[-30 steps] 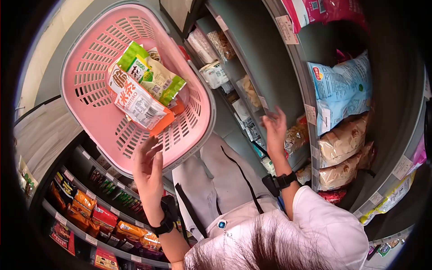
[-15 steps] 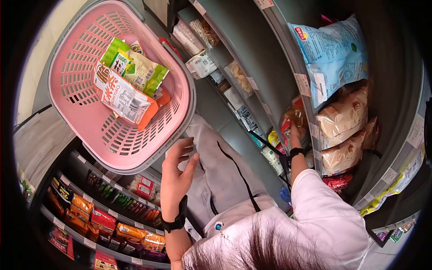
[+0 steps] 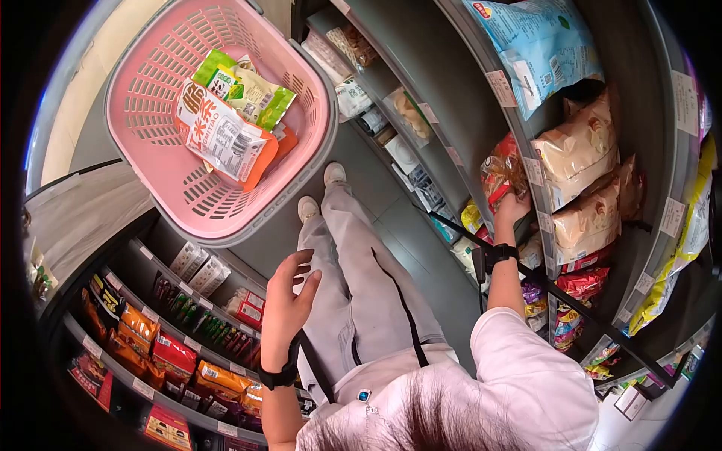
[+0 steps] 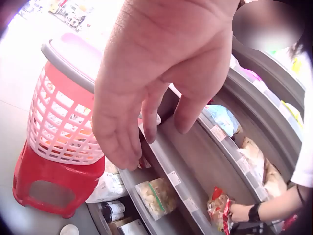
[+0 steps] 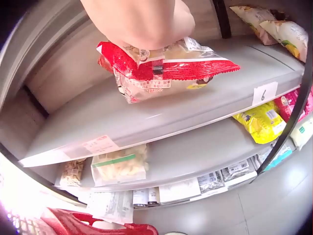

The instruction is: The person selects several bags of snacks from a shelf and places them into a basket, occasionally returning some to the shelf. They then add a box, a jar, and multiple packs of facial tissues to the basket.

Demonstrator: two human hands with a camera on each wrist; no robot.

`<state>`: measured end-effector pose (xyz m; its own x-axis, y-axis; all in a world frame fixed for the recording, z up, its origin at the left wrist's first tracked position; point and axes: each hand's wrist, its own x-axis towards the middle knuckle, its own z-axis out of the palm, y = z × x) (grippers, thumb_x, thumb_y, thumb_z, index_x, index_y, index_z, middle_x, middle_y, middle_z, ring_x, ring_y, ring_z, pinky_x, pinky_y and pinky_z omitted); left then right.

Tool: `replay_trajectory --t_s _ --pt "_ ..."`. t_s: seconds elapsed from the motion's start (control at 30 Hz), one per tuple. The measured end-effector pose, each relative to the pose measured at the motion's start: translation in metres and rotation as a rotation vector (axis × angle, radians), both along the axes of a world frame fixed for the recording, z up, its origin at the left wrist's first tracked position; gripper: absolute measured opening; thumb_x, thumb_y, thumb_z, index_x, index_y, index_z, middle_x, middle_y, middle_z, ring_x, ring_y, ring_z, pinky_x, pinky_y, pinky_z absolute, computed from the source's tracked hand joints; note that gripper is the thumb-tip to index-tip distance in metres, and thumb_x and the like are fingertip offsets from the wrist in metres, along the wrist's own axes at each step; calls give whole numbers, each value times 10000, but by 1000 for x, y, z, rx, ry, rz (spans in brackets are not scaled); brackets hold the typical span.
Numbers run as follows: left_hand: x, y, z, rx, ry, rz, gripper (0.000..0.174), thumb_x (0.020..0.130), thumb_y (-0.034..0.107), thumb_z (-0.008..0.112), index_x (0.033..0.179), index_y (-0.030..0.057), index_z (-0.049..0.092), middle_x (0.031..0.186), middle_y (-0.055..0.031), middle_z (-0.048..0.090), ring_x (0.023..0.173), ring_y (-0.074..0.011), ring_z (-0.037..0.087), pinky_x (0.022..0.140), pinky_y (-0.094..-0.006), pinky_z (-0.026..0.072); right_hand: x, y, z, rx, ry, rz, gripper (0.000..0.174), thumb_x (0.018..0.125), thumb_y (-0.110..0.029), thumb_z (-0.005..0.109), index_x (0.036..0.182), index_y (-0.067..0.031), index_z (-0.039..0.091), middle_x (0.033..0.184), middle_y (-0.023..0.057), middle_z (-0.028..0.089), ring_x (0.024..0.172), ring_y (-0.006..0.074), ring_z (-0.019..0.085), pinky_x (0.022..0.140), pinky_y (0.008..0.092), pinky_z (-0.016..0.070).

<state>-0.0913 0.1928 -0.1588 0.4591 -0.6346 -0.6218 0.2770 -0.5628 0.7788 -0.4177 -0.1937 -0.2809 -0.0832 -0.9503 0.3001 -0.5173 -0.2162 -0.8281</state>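
Observation:
My right hand point(image 3: 514, 206) grips a red-and-clear snack bag point(image 3: 502, 171) at the edge of the grey shelf point(image 3: 481, 113) on the right. The right wrist view shows the same bag point(image 5: 166, 68) pinched from above, just over the shelf board point(image 5: 161, 117). My left hand point(image 3: 295, 284) hangs free over my legs with loose fingers point(image 4: 120, 147), holding nothing. A pink basket point(image 3: 158, 188) stands ahead at the upper left with an orange-white snack pack point(image 3: 222, 135) and green packs point(image 3: 248, 90) inside. In the left wrist view the basket point(image 4: 61, 125) sits on a red stool point(image 4: 51, 188).
Shelves line both sides of a narrow aisle. Large blue and tan bags point(image 3: 579, 158) fill the right shelves, and small orange and red packets point(image 3: 158, 353) fill the lower left shelves. The grey floor point(image 3: 391, 218) runs between them, with my feet point(image 3: 316, 192) near the basket.
My right hand reached to the right shelf and took hold of the red-and-clear bag. My left hand came away from the basket's rim and dropped toward my body.

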Motion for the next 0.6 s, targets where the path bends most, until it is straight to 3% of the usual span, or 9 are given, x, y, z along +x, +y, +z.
replay_trajectory --t_s 0.03,0.07,0.17,0.2,0.23,0.3,0.4,0.5,0.6 --pt "-4 4 1 7 18 -5 299 813 68 591 1095 -9 533 1086 -137 590 942 -246 590 795 -320 478 11 11 13 2 27 20 378 737 22 607 1082 143 514 1161 221 552 1064 262 543 924 318 406" --pt "-6 7 2 18 28 -21 306 812 72 595 1100 -8 530 1080 -141 591 932 -247 592 785 -320 481 25 22 24 -32 87 35 336 753 16 603 1061 127 529 1070 186 598 945 205 578 840 296 440" --pt "-16 9 8 -24 -5 -54 319 820 92 599 1116 -2 524 1071 -157 590 923 -253 600 780 -322 487 63 70 84 282 285 168 284 751 39 566 1033 75 559 869 96 630 780 132 575 711 261 459" --pt "-19 8 12 -27 42 -36 322 825 100 600 1123 4 522 1064 -171 588 925 -261 604 784 -329 487 78 91 97 268 332 214 210 754 22 577 958 67 565 734 46 593 660 92 533 611 244 437" --pt "-20 5 17 -49 54 -48 343 833 137 605 1128 -14 516 1064 -176 589 942 -260 604 797 -330 486 88 109 102 331 297 236 220 739 22 585 954 68 563 720 45 584 632 92 526 594 239 434" --pt "-23 -4 32 -79 83 -66 450 844 198 609 1201 -29 457 1130 -202 556 989 -273 591 809 -332 483 111 147 123 427 214 373 219 745 -2 598 957 53 590 674 38 568 609 73 497 562 245 415" --pt "-28 -16 65 -142 234 -19 663 849 291 613 1333 -21 287 1251 -272 434 1085 -304 536 838 -339 468 142 195 148 594 20 499 222 731 20 588 951 42 601 786 57 631 733 86 573 674 238 458" --pt "-39 -22 92 -281 329 259 814 805 170 666 1362 18 92 1218 -231 453 1095 -297 525 850 -351 466 176 233 184 579 -58 676 270 691 24 580 958 24 618 815 95 638 750 118 606 682 250 470" --pt "-31 -14 117 -306 344 497 831 800 136 667 1372 103 65 1183 -156 455 1075 -229 519 898 -337 444 202 240 218 493 -62 854 295 653 2 615 948 5 627 810 127 628 751 212 623 692 297 478"
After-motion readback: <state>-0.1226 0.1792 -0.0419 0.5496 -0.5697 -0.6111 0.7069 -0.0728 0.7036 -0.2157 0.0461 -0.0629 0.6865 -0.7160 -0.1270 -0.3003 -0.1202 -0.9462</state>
